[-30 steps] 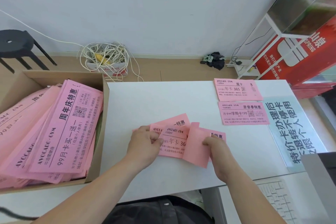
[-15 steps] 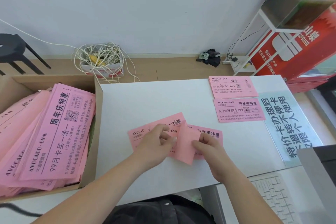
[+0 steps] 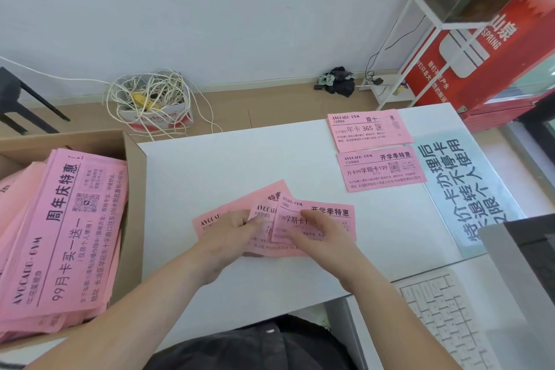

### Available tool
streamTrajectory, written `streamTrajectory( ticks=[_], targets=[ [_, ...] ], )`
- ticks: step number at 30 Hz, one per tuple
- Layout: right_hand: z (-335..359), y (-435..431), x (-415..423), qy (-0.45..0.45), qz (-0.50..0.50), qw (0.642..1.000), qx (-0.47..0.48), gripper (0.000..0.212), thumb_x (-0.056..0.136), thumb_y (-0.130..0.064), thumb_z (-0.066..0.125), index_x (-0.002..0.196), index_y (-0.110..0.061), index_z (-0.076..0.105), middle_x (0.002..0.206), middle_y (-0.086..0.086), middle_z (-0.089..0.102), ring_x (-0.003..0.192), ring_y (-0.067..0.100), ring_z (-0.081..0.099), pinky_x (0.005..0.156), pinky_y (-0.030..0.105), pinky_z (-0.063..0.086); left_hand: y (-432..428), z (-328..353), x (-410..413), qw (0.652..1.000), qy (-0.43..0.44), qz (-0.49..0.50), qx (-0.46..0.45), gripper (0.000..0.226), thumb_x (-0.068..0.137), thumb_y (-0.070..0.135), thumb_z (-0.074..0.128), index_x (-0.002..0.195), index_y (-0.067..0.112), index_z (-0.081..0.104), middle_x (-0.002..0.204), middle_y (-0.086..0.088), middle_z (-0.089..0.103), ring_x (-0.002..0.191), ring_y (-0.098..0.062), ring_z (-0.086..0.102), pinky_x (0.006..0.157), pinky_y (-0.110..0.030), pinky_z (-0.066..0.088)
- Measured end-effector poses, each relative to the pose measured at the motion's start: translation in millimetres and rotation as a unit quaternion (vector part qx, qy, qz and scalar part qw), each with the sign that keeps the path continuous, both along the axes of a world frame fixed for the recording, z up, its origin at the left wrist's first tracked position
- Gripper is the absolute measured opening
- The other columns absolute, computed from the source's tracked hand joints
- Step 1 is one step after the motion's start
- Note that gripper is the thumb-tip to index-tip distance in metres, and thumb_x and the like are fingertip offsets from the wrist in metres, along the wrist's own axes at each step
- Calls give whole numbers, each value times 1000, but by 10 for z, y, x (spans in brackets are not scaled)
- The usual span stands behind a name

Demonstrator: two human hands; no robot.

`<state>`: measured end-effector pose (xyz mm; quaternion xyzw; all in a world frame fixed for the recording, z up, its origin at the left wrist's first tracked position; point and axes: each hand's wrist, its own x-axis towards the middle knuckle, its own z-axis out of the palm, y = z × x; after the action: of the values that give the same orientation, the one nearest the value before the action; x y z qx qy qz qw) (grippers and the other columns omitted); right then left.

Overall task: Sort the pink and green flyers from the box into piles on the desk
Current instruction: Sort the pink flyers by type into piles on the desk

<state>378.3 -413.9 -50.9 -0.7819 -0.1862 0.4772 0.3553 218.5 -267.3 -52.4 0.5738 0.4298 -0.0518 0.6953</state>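
A fan of three small pink flyers (image 3: pixel 333 215) lies on the white desk (image 3: pixel 225 165) in front of me. My left hand (image 3: pixel 231 228) holds the left part of the fan, thumb on top. My right hand (image 3: pixel 322 233) grips the top flyer, now lying face up. Two small piles of pink flyers lie at the desk's far right: a far pile (image 3: pixel 368 129) and a near pile (image 3: pixel 384 167). On the left, an open cardboard box (image 3: pixel 135 177) holds a thick stack of large pink flyers (image 3: pixel 69 228). I see no green flyer.
A pale blue printed sheet (image 3: pixel 468 189) lies along the desk's right side. A white keyboard (image 3: pixel 444 318) and a grey monitor edge (image 3: pixel 522 252) sit at the lower right. On the floor are a box of tangled cables (image 3: pixel 153 105), a black stool (image 3: pixel 18 96) and a white rack (image 3: pixel 420 48).
The top flyer, folded back a second ago, has been flipped flat and face up by my right hand. The fan has spread a little; the view shifted slightly.
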Motion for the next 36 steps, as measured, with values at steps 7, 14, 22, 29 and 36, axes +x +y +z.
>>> streamTrajectory(
  ticks=[7, 14, 22, 29, 36],
  targets=[
    [-201, 114, -186, -137, -14, 989, 47, 38, 97, -34, 62, 69, -9, 68, 98, -14, 71, 122, 7, 57, 93, 27, 46, -91, 14, 64, 1000, -18, -3, -7, 33, 111, 16, 41, 115, 21, 74, 109, -3, 79, 99, -20, 76, 89, -39, 62],
    [-243, -9, -163, -163, -50, 985, 23, 44, 99, -21, 55, 60, -17, 33, 72, -10, 58, 81, 0, 53, 61, 23, 34, 28, -107, -73, 988, 42, 97, 114, 21, 101, 11, 56, 107, 22, 73, 104, 6, 78, 96, -14, 74, 86, -31, 59],
    [-207, 68, -335, -257, 62, 964, 18, 31, 99, -47, 57, 84, -25, 73, 89, -16, 68, 100, 0, 55, 80, 26, 46, -113, 144, 171, 991, 36, 48, 117, 32, 88, 59, 69, 102, 30, 68, 93, 7, 75, 84, -11, 74, 68, -34, 61],
    [128, -94, -43, -179, 14, 983, 36, 24, 82, -53, 79, 102, -40, 77, 129, -28, 55, 131, -13, 41, 115, 24, 34, -13, 158, 350, 989, 41, 2, 144, 19, 104, 25, 54, 102, 22, 73, 83, -2, 78, 71, -19, 76, 66, -40, 63],
    [-46, -256, 227, -107, 155, 981, -44, 33, 98, -18, 56, 125, -31, 70, 155, -19, 44, 151, -4, 20, 119, 19, 18, -57, 114, 447, 983, 108, -77, 129, 31, 90, 48, 66, 92, 18, 74, 76, -4, 77, 62, -27, 76, 69, -47, 64]
  ],
)
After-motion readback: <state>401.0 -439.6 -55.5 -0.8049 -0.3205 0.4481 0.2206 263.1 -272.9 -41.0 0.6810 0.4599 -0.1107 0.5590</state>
